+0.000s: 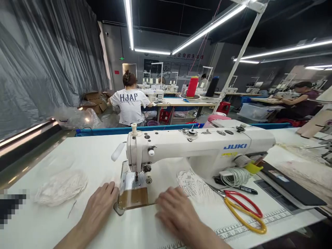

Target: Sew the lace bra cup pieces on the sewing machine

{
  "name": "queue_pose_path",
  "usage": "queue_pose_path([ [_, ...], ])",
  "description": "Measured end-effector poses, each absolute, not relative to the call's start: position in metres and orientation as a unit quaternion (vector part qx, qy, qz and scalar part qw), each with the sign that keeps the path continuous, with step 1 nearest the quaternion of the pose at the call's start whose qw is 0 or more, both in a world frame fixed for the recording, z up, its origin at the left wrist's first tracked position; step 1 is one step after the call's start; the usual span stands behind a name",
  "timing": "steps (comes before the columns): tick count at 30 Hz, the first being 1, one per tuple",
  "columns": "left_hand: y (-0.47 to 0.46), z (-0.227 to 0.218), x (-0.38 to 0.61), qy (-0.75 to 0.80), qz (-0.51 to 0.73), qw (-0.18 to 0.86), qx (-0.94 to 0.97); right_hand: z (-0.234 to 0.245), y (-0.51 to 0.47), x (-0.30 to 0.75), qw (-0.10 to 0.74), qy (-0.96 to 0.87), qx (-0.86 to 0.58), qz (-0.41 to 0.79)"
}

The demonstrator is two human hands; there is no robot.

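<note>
A white JUKI sewing machine stands across the table, its needle and presser foot over a metal plate. My left hand lies palm down just left of the brown plate cover, fingers stretched out. To the right of that cover, my right hand is low over the tabletop, blurred, fingers loosely apart with nothing visible in them. Behind it lies a piece of white lace. A bundle of white lace pieces rests left of my left hand. No fabric shows under the presser foot.
Scissors with red and yellow handles lie at right, near a coiled cable, a black pen and a printed ruler. A black flat case sits beyond. Co-workers sit at other machines, one in a white shirt.
</note>
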State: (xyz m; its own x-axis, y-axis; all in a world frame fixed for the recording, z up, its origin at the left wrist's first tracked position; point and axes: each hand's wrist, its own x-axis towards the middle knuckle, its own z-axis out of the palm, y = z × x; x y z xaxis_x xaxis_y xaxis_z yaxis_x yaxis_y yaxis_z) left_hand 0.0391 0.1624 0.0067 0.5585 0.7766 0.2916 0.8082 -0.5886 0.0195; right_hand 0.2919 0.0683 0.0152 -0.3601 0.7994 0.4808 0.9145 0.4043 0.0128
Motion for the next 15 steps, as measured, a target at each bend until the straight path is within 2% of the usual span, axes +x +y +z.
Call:
queue_pose_path([
  [3, 0.128, 0.009, 0.039, -0.449, -0.191, -0.195, -0.851, 0.008, 0.065, 0.328, 0.205, -0.746, -0.606, -0.186],
  [7, 0.091, 0.028, 0.057, -0.429, -0.147, -0.594, -0.664, -0.006, 0.057, 0.346, 0.19, -0.747, -0.615, -0.167],
  [11, 0.071, 0.043, 0.073, -0.451, -0.191, -0.736, -0.466, -0.022, 0.026, 0.343, 0.205, -0.791, -0.562, -0.127],
  [15, 0.053, 0.04, 0.074, -0.433, -0.231, -0.77, -0.408, -0.038, -0.004, 0.343, 0.19, -0.822, -0.526, -0.102],
])
